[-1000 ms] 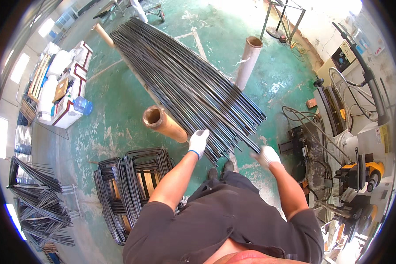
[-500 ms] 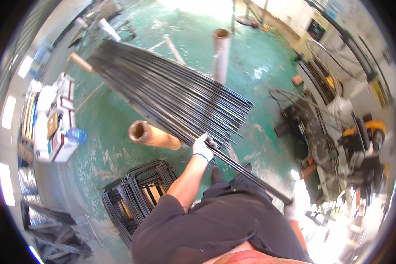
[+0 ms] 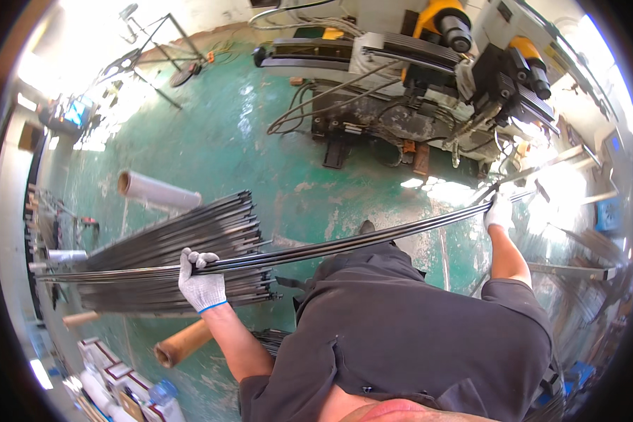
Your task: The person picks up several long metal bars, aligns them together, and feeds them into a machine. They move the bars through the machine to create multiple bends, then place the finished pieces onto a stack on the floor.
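Observation:
A small bunch of long, thin black metal rods (image 3: 359, 244) stretches across in front of my body, bending slightly in the wide picture. My left hand (image 3: 204, 287), in a whitish knit glove with a blue cuff edge, is closed around the rods left of my body. Near the bunch's right end, my right hand (image 3: 499, 212), also gloved, grips the same rods; glare washes out its fingers. Below and beyond my left hand lies a big pile of similar rods (image 3: 183, 231), their ends uneven on the right.
A machine with yellow-and-black motors (image 3: 449, 24) stands ahead. By the pile are a wrapped roll (image 3: 158, 190) and a brown cardboard tube (image 3: 183, 342). White boxes (image 3: 109, 362) and a blue water bottle (image 3: 163, 392) sit lower left. A metal stand (image 3: 570, 270) is on the right.
My body has turned to the right. The rods have come away from the pile and now span across me, my right hand raised from low right to far right.

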Action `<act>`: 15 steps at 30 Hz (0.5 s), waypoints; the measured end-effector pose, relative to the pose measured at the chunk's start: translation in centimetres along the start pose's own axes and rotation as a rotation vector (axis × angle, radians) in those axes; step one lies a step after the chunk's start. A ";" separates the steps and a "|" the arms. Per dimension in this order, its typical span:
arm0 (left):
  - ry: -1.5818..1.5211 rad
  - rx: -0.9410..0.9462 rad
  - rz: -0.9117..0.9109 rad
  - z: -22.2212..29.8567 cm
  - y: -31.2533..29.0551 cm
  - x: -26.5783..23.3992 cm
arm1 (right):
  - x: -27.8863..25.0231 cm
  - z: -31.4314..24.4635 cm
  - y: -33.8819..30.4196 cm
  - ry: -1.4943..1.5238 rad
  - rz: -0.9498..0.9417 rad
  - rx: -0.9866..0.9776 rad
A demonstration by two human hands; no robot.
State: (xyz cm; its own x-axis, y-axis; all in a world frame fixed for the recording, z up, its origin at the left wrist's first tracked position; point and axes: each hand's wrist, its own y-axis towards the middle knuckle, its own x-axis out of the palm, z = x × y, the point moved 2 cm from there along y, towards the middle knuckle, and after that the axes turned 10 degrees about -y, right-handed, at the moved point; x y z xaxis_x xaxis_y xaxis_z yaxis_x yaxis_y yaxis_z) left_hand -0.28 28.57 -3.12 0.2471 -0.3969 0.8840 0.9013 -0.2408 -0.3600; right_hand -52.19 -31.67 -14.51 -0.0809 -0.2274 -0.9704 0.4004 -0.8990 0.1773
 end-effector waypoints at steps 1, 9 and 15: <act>0.042 -0.011 -0.053 -2.3 0.5 2.6 | 2.8 2.0 0.5 -0.117 0.332 0.145; 0.179 -0.325 -0.329 -26.1 4.3 13.1 | -9.5 -17.5 4.6 2.368 -0.397 1.217; 0.127 -0.481 -0.443 -29.4 11.4 22.3 | -4.6 -13.2 12.6 2.366 -0.245 0.990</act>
State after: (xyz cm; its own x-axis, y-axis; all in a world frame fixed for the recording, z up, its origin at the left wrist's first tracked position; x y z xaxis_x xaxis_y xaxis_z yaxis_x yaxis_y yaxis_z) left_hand 4.99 -9.08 3.72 -0.1808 -0.2633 0.9476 0.6412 -0.7621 -0.0894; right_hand -34.71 -36.98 -9.95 0.7969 -0.1999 0.5700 0.1870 -0.8157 -0.5475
